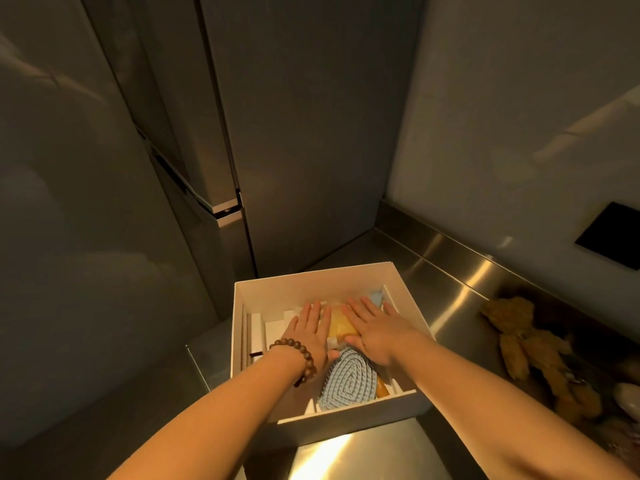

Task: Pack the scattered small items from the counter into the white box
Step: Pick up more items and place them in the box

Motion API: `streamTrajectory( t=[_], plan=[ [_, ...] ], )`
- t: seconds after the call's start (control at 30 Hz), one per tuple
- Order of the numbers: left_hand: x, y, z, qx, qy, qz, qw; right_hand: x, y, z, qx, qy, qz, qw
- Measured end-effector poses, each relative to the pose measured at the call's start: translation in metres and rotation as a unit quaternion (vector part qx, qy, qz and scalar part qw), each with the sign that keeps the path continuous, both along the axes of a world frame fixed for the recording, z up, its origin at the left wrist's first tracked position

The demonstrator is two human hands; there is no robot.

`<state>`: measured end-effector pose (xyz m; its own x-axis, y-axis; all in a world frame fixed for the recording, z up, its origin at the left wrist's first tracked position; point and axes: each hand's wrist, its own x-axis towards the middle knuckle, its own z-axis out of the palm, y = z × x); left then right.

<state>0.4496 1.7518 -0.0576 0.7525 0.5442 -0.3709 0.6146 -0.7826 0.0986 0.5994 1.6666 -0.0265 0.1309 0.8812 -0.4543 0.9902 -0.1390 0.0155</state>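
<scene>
The white box (313, 278) stands open on the steel counter, near its left end. Both my hands are inside it, palms down with straight fingers. My left hand (310, 329), with a bead bracelet on its wrist, and my right hand (375, 329) press flat on a yellow packet (338, 323) lying in the box. A light blue bristled brush (348, 381) lies in the box's near part, partly under my wrists. A pale blue item (375, 298) shows at the far right corner. White dividers or small boxes (257, 332) line the left side.
A brown teddy bear (530, 344) lies on the steel counter (450, 299) to the right of the box, with other dim items near the right edge. A tall grey fridge or cabinet rises behind the box. A black square plate (611, 235) is set in the wall.
</scene>
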Motion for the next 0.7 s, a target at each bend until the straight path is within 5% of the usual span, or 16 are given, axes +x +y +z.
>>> streamTrajectory(
  t=[0.27, 0.57, 0.7],
  plan=[
    [-0.002, 0.004, -0.004, -0.014, -0.041, -0.001, 0.999, 0.003, 0.004, -0.003, 0.02, 0.007, -0.003, 1.0],
    [0.013, -0.032, 0.073, -0.004, -0.274, -0.019, 0.962, 0.022, -0.063, 0.069, 0.278, 0.045, -0.065, 0.957],
    [0.045, -0.079, 0.097, -0.017, -0.313, -0.095, 0.945, 0.046, -0.131, 0.09, 0.314, 0.049, -0.144, 0.937]
  ],
)
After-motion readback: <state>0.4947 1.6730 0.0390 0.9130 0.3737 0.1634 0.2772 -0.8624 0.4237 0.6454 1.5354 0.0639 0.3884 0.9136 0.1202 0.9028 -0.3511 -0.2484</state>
